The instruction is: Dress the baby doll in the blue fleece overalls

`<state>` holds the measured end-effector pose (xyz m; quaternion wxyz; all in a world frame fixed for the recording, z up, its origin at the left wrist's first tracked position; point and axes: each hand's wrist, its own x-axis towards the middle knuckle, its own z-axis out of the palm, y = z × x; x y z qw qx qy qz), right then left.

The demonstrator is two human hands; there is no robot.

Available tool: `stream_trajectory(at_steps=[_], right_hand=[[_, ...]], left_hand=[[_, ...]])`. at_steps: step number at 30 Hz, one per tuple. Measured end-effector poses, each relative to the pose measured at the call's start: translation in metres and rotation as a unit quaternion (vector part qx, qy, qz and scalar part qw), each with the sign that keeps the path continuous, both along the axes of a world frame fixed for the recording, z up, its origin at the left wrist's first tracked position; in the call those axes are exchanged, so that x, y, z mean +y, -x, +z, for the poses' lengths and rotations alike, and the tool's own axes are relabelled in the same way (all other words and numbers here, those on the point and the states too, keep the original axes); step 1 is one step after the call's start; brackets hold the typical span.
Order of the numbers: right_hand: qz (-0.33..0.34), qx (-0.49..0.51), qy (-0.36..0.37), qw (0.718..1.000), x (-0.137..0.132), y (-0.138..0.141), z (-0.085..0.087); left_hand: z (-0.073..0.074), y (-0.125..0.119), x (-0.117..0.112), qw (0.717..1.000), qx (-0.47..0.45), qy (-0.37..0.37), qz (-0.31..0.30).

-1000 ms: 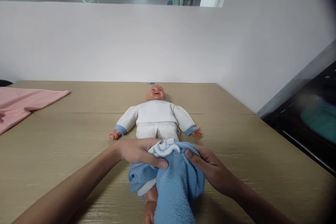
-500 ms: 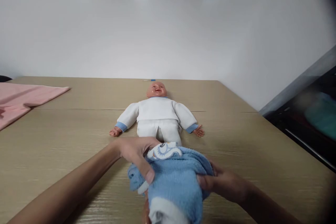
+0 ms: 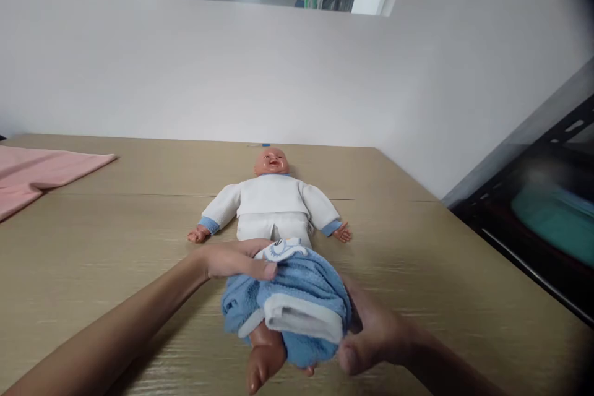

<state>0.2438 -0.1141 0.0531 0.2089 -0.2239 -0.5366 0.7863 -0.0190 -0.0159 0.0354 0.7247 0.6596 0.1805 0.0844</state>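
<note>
A baby doll [image 3: 273,195] in a white top with blue cuffs lies on its back, head toward the wall and feet toward me. Blue terry shorts [image 3: 306,281] with white trim are bunched around its legs. One bare foot [image 3: 265,356] sticks out of the left leg opening, and toes of the other peek out below the cloth. My left hand [image 3: 241,260] grips the shorts near the waistband, thumb on top. At the right side of the shorts, my right hand [image 3: 371,331] curves around the cloth, its thumb near the white hem; its fingers are partly hidden behind the fabric.
A pink cloth [image 3: 41,173] lies on the wooden table [image 3: 139,223] at the left. Near the table's back edge is a small blue-tipped item [image 3: 265,145]. A dark rack [image 3: 533,241] with something teal in it stands at the right. A white wall [image 3: 223,68] rises behind.
The leg opening on the right has swung up to face me, and the doll's foot now shows from the left one. My right hand has moved down along the shorts.
</note>
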Motion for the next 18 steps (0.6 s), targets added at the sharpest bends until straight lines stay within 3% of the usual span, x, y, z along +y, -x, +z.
stream_trajectory(at_steps=[3, 6, 10, 12, 15, 18], right_hand=[[-0.119, -0.025, -0.050, 0.991, -0.005, 0.008, -0.004], [-0.286, -0.099, -0.138, 0.943, -0.004, 0.011, -0.012], [-0.361, -0.165, -0.250, 0.883, 0.000, 0.010, -0.012], [-0.371, -0.201, -0.237, 0.875, -0.011, 0.012, -0.012], [-0.395, -0.270, -0.149, 0.865, -0.049, 0.021, -0.024], [-0.449, -0.333, -0.151, 0.815, -0.094, 0.037, -0.053]], left_hand=[[0.004, -0.005, -0.005, 1.000, -0.012, 0.014, -0.017], [0.013, -0.013, -0.013, 0.999, 0.028, -0.031, -0.021], [0.023, -0.020, -0.020, 0.992, 0.064, -0.110, 0.022], [0.024, -0.021, -0.021, 0.986, 0.070, -0.143, 0.039], [0.025, -0.022, -0.022, 0.975, 0.089, -0.198, 0.040], [0.029, -0.021, -0.025, 0.958, 0.122, -0.258, 0.023]])
